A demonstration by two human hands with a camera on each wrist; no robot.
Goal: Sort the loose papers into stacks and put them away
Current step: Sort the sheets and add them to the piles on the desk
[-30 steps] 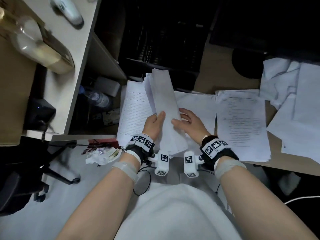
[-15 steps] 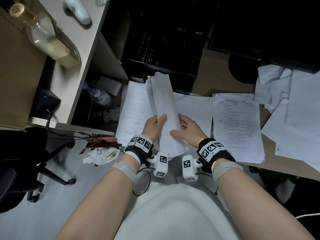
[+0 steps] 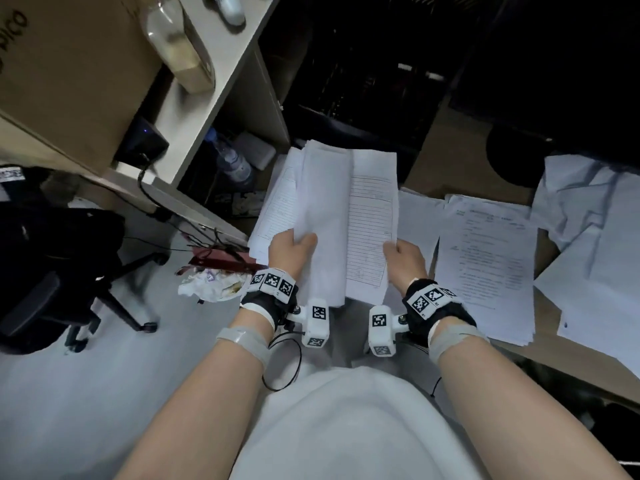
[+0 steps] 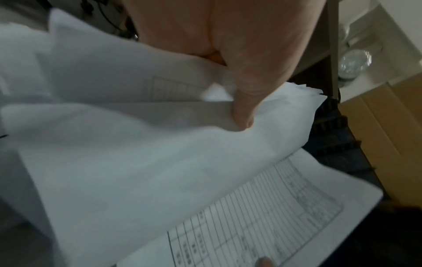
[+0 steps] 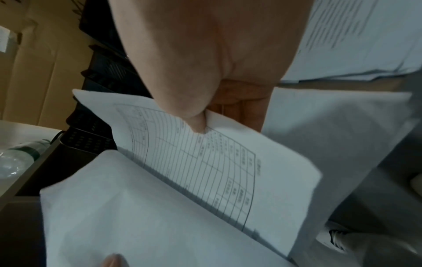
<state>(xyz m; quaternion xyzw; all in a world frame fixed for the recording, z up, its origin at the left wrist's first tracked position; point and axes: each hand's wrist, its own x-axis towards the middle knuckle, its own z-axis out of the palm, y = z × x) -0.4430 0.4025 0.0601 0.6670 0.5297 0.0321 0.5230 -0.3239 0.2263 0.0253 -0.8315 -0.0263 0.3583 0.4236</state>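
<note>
I hold a sheaf of white papers (image 3: 325, 216) upright over the desk edge. My left hand (image 3: 292, 245) grips its left side, thumb on the blank top sheet (image 4: 137, 162). My right hand (image 3: 403, 254) pinches a ruled form sheet (image 3: 372, 230) by its right edge, pulled a little apart from the sheaf; the thumb presses the form (image 5: 205, 162). Below lie a form stack (image 3: 277, 206) on the left, a printed stack (image 3: 488, 265) on the right, and loose crumpled sheets (image 3: 588, 216) at the far right.
The brown desk (image 3: 446, 157) carries the stacks. A black mesh tray (image 3: 363, 84) stands behind. A shelf unit (image 3: 207, 98) with a glass bottle (image 3: 176, 39) and a cardboard box (image 3: 69, 71) is at left. An office chair (image 3: 52, 271) and crumpled trash (image 3: 211, 285) are on the floor.
My hands have drawn apart: the right hand moved right and pulled the ruled form sheet off the sheaf, which now fans open. The head view has shifted closer.
</note>
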